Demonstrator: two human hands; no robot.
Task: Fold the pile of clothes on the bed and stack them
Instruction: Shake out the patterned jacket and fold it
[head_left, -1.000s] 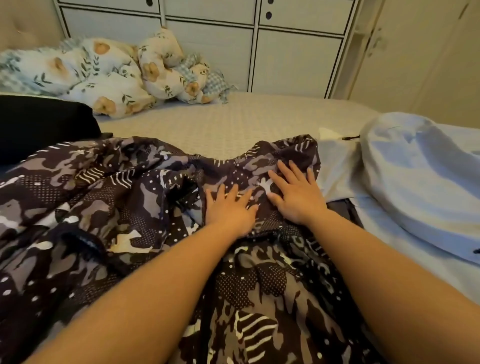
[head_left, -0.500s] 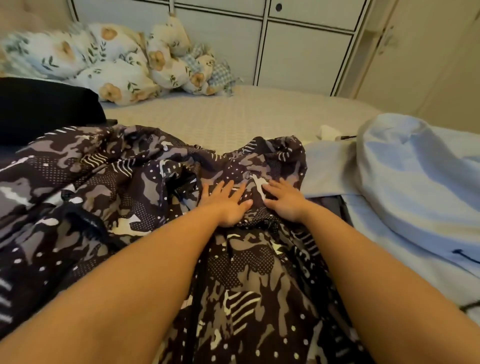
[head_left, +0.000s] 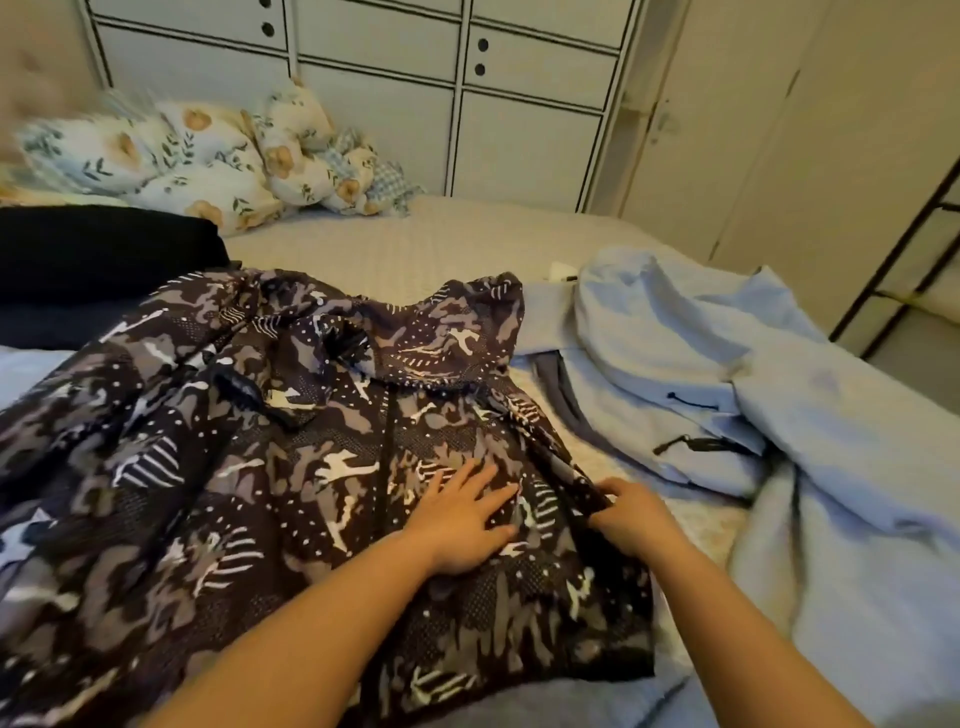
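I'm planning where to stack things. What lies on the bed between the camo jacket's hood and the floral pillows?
In the head view, only bare beige bedspread lies between the camo jacket hood and the floral pillows.

Bed (head_left: 415, 249): beige quilted cover, warm dim light. Floral pillows (head_left: 208, 161) heaped at its far left. White panelled wardrobe (head_left: 467, 104) with dark round holes behind. Cream door (head_left: 727, 130) at right; black metal frame (head_left: 904, 260) at far right.
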